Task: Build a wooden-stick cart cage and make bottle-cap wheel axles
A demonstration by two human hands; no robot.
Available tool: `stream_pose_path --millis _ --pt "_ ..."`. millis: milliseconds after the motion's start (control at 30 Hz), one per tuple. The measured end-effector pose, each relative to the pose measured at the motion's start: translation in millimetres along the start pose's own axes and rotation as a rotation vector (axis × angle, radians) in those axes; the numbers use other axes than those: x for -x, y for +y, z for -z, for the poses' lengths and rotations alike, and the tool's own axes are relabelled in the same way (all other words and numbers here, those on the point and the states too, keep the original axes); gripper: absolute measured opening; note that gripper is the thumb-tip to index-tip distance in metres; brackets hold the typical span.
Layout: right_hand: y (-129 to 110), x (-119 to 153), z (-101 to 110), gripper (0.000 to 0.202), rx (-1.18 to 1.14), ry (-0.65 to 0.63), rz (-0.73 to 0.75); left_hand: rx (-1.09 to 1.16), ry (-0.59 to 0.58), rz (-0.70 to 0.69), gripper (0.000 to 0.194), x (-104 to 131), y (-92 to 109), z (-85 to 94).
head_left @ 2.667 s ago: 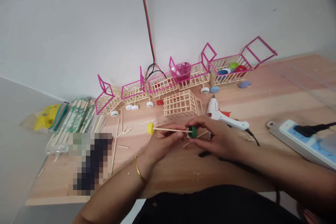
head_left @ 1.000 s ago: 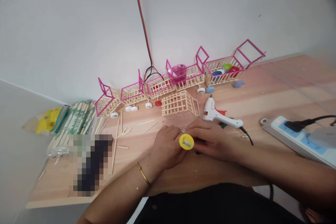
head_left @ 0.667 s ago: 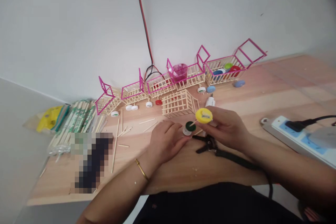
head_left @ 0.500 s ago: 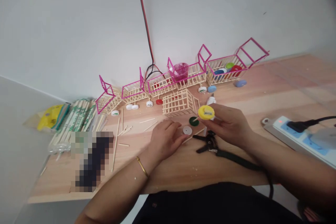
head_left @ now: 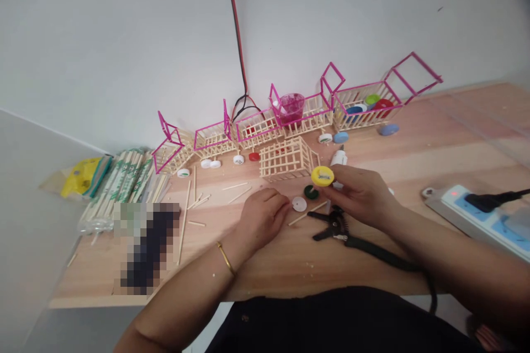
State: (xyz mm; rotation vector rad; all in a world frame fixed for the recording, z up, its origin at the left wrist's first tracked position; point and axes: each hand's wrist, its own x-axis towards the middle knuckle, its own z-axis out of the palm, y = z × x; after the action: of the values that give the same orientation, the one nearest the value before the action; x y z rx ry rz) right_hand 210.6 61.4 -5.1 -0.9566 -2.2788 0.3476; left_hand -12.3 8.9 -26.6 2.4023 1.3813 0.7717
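My right hand point(head_left: 362, 196) pinches a round yellow bottle cap point(head_left: 322, 176) between thumb and fingers, above the table. Grey-white residue marks the cap's upward face. My left hand point(head_left: 265, 218) rests on the wood, fingers curled and thumb pressed in; whatever may be between the fingertips is hidden. Right at those fingertips lies a white cap point(head_left: 299, 204) with a small hole in its middle. A dark green cap point(head_left: 311, 192) with a stick in it is below the yellow one. Behind stands a small cart body of plain sticks point(head_left: 285, 159). Partly behind my right hand is a white glue bottle point(head_left: 339, 161).
Several stick carts with pink rims point(head_left: 259, 129) line the wall, and a pink cup point(head_left: 292, 109) stands among them. Black-handled pliers point(head_left: 337, 226) lie near my right wrist. At right is a power strip point(head_left: 476, 215); at left, bundled sticks point(head_left: 120, 187) and a blurred dark object point(head_left: 151, 251).
The yellow cap has moved slightly left and tilted in my right hand. My left thumb has drawn in against the fingers. The view has shifted a little.
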Motion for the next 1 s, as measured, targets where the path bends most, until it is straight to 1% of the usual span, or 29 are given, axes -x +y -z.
stream_pose_path --millis 333,667,733,867,1000 --pt "4.3 1.6 -1.8 0.015 0.016 0.018 0.015 0.010 -0.046 -0.011 0.025 1.9 -2.1 -0.3" --pt "5.1 1.7 -1.6 0.018 -0.005 0.016 0.006 0.006 -0.071 -0.015 0.027 0.3 -0.8 1.5" --pt "4.9 1.4 -1.2 0.018 -0.007 0.012 0.005 0.009 -0.066 -0.010 0.026 0.4 -1.1 1.0" --pt "5.4 2.5 -1.1 0.018 -0.008 -0.001 -0.010 0.015 -0.016 -0.001 0.027 0.5 -1.5 0.3" --pt "6.1 3.3 -1.7 0.018 0.004 0.002 -0.002 0.027 -0.020 0.000 0.027 -0.1 -0.2 2.1"
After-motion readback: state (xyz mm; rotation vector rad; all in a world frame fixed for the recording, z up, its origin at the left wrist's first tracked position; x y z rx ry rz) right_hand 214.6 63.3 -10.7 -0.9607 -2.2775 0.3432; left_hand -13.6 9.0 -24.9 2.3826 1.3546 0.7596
